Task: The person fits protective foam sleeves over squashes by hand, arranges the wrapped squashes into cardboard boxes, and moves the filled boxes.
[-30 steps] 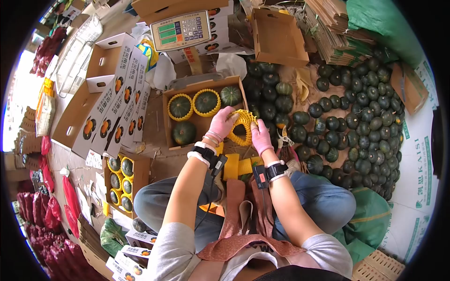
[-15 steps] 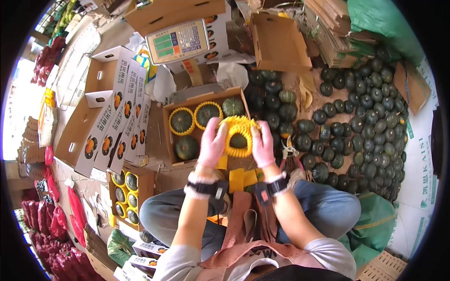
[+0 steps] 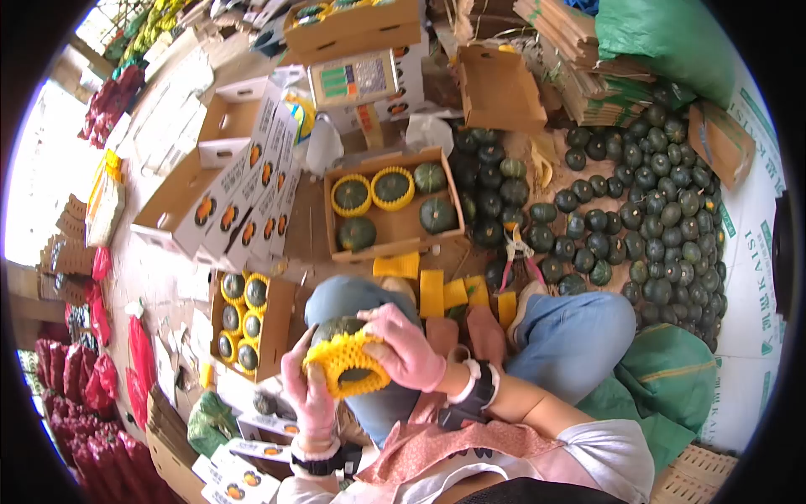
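Note:
Just above my lap, a dark green squash (image 3: 337,329) sits partly inside a yellow foam net (image 3: 348,363). My left hand (image 3: 309,391), in a pink glove, holds its left side. My right hand (image 3: 405,349), also gloved in pink, grips the net and squash from the right. Ahead, an open cardboard box (image 3: 395,207) contains several squashes, two of them ringed by yellow nets. Flat yellow foam nets (image 3: 431,294) lie on the floor between my legs and that box.
On the right is a large pile of green squashes (image 3: 659,223). Pruning shears (image 3: 518,248) lie before my right foot. A scale (image 3: 353,80) stands behind the box. White cartons (image 3: 243,206) lean at left, above a box of netted squashes (image 3: 270,336).
Both hands have moved down and left toward my lap with the yellow net, which now covers part of a squash. Another bare squash now shows at the box's lower right.

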The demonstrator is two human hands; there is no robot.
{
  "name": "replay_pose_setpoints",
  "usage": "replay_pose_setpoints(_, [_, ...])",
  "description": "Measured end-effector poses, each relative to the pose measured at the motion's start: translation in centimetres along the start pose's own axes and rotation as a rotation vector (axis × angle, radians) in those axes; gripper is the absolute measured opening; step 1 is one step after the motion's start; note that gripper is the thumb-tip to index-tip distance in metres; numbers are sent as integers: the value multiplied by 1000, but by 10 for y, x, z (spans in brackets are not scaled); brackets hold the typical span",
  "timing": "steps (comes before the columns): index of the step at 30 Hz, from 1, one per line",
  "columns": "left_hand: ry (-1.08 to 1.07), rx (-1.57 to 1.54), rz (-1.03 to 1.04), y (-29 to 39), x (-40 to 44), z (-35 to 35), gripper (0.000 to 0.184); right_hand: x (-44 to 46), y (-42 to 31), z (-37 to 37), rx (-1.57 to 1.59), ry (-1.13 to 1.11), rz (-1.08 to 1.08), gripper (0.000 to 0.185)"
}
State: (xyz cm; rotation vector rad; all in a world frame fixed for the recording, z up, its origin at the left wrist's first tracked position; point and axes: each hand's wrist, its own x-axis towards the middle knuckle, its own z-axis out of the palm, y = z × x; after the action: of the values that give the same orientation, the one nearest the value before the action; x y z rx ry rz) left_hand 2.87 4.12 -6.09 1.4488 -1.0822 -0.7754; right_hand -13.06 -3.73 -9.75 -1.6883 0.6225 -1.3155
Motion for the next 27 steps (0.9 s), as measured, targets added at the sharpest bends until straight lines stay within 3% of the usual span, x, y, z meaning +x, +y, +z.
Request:
replay_pose_setpoints(1, [31,66,-55,-6,-7,-2,17,-5,0,3,-36,-27,20,21])
replay_pose_setpoints(3, [24,46,69,-21,-12,0,25,-6,-5,3,-83,38,7,17])
replay_pose_setpoints(8, [86,37,86,-13,-1,9,12,2,-14,5,-152,169,131,10])
replay_pose_setpoints(13, [85,-176,-19,-30,9,11,9,-5,4,5,-37,234,389,15])
replay_pose_setpoints(17, [83,-318,-89,-48,13,8,9,-10,24,7,241,263,539,16])
replay_pose_setpoints(23, [138,-7,32,-47,10,7,12,-14,23,8,-177,261,295,14])
replay_pose_setpoints(26, [147,62,25,-50,7,8,15,-18,5,1,-342,198,433,13])
replay_pose_setpoints(27, [133,-101,-43,-50,5,9,15,-20,-9,2,-336,235,366,14])
